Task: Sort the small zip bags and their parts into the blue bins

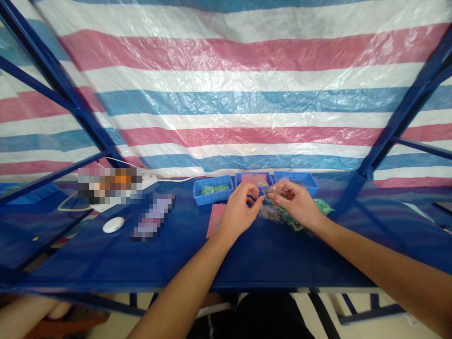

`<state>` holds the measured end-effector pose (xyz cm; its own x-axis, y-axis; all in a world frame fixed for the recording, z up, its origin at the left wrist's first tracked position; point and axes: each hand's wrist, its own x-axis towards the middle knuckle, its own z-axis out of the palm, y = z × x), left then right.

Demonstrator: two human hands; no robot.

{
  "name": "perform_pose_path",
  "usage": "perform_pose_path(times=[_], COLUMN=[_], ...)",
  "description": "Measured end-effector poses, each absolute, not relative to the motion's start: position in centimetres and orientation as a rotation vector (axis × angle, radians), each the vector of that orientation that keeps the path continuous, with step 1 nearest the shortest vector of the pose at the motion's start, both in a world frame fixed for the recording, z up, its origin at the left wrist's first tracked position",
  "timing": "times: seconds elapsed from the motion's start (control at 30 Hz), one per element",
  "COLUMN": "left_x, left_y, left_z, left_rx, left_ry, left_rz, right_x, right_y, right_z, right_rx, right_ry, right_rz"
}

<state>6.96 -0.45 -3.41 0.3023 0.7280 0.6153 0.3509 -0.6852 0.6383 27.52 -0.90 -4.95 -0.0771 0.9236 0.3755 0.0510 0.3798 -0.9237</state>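
As the head view shows both hands meeting just right of the middle of the frame, a small brownish piece (266, 192) sits in the narrow gap between them, at the fingertips. It lies to the right of the left hand (243, 207) and to the left of the right hand (294, 202), with its long axis seeming to run roughly sideways, though it is too small to be sure. The right hand looks nearer, its thumb and forefinger apparently pinching the piece; the left fingers are curled, thumb and forefinger tips close together, but whether they grip anything I cannot tell. Just below the fingertips lies a clear bag (270, 213) of small brownish parts, with a green bag (293, 222) beside it, partly under the right hand. Above the hands, three blue boxes, the left box (212, 199), the middle box (240, 176) and the right box (311, 190), stand in a row, their rims bounding the room on that side. A pink packet (214, 217) lies near the left wrist. Toward the bottom of the frame, the bare blue surface of the table (268, 268) stretches below the hands to its front edge.
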Motion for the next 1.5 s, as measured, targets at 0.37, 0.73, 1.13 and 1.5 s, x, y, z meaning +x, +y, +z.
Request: perform_pose_path(times=[0.37, 0.73, 1.13, 1.5], left_x=[7.2, 7.0, 7.1, 7.1], left_y=[-0.9, -0.6, -0.3, -0.9], left_z=[-3.0, -3.1, -3.8, -3.1], left_rx=[2.165, 2.196, 1.985, 2.377], left_ry=[0.877, 0.996, 0.854, 0.936], left_rz=[1.255, 1.316, 1.202, 1.287], right_x=[27.3, 27.3, 27.6, 27.7], right_y=[-1.8, -1.5, -1.4, -0.9], right_z=[-5.2, -5.0, -4.4, -4.7], right_rx=[-0.916, -0.942, -0.946, -0.910], right_ry=[-1.707, -1.580, -1.564, -1.401], right_rz=[0.775, 0.767, 0.961, 1.015])
